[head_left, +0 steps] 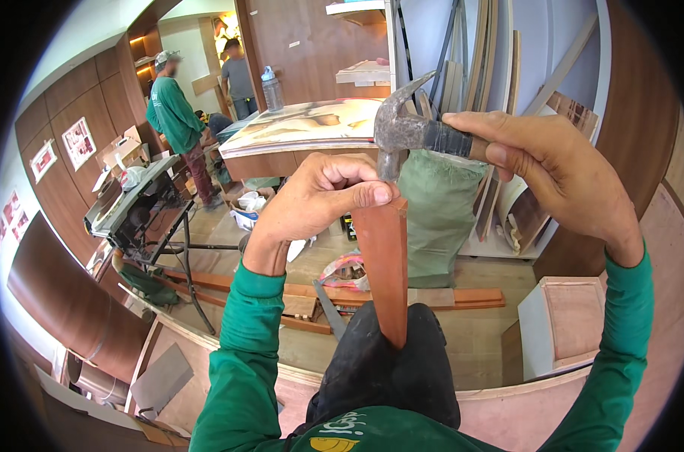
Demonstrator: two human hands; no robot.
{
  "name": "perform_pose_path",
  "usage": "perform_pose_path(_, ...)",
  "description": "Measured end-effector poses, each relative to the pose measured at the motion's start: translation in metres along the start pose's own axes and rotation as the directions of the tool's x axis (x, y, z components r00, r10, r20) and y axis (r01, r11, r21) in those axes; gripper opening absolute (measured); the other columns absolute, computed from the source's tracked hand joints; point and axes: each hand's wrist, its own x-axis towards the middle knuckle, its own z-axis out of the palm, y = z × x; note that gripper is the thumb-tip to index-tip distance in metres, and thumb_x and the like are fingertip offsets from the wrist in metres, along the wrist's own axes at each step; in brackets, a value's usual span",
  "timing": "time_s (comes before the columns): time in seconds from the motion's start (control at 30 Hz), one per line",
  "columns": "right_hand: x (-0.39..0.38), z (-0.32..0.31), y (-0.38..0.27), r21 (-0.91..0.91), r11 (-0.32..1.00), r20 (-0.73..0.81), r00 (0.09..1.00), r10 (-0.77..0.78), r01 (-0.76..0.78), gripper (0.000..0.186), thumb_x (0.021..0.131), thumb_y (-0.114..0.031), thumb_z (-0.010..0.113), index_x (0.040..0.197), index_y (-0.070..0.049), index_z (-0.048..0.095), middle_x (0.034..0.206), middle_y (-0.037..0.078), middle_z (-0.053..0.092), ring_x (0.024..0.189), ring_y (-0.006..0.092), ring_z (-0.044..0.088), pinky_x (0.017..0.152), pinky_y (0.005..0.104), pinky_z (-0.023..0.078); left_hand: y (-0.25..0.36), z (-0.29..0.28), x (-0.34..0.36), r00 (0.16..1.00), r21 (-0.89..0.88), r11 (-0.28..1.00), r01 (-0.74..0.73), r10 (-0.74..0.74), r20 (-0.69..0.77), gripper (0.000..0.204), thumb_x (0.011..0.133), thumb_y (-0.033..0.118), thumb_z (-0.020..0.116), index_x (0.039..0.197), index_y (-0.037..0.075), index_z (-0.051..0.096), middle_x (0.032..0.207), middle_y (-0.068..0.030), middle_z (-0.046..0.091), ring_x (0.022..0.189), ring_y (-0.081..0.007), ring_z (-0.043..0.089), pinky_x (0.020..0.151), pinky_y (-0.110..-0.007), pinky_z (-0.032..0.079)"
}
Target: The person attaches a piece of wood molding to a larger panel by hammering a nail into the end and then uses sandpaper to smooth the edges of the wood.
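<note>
My left hand [319, 200] pinches the top end of a reddish-brown wood strip [383, 264] that stands upright with its lower end against my dark-trousered knee [387, 369]. My right hand [552, 166] grips a claw hammer [402, 132] by its taped handle. The steel head hangs just above the strip's top, right beside my left fingertips. Whatever sits between those fingertips is too small to make out. Both sleeves are green.
A green sack [440, 218] leans behind the strip. Wood boards [462, 297] lie on the floor below. A table saw on a stand [135, 211] is at left, a small plywood box [571, 320] at right. Two people [178, 120] stand at the back beside a panel-topped bench [304, 128].
</note>
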Motion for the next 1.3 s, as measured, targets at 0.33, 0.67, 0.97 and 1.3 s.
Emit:
perform_pose_path(0.33,0.000,0.001,0.002,0.050,0.994,-0.053,0.994,-0.098,0.101,0.042,0.105,-0.007,0.053,0.146,-0.009,0.061,0.080,0.008,0.062,0.071,0.0145,0.053,0.070,0.0287,0.049,0.001,0.004,0.000,1.000,0.021,1.000,-0.011,0.011,0.005,0.023,0.099,0.022,0.074,0.099,-0.001,0.077,0.091,-0.0019,0.075,0.087,-0.0080,0.063,0.080,-0.027,0.051)
perform_pose_path(0.67,0.002,-0.002,0.012,0.096,0.992,-0.046,0.996,-0.081,0.085,0.040,0.107,-0.011,0.052,0.145,-0.007,0.061,0.087,0.007,0.067,0.070,0.0136,0.052,0.068,0.0296,0.048,-0.002,0.002,0.001,0.999,-0.014,0.999,-0.038,0.038,0.034,0.023,0.095,0.022,0.078,0.100,0.000,0.077,0.098,-0.0059,0.076,0.094,-0.0123,0.066,0.088,-0.031,0.052)
perform_pose_path(0.97,-0.004,-0.003,0.015,0.021,0.998,-0.117,0.991,-0.064,0.067,0.040,0.106,-0.013,0.054,0.145,-0.008,0.061,0.086,0.006,0.068,0.069,0.0140,0.050,0.066,0.0292,0.047,0.006,-0.001,0.002,0.977,0.115,0.985,-0.130,0.107,0.182,0.042,0.095,0.029,0.078,0.124,0.001,0.065,0.115,-0.0059,0.069,0.107,-0.0149,0.063,0.095,-0.034,0.050)
perform_pose_path(1.3,-0.008,-0.001,0.011,0.061,0.998,-0.113,0.994,-0.006,0.013,0.041,0.105,-0.010,0.053,0.145,-0.008,0.061,0.086,0.007,0.069,0.069,0.0137,0.052,0.066,0.0283,0.048,-0.006,0.007,-0.002,0.951,0.386,0.872,-0.301,0.243,0.192,0.038,0.107,0.034,0.057,0.116,-0.002,0.063,0.101,-0.0128,0.059,0.097,-0.0277,0.058,0.087,-0.039,0.047)
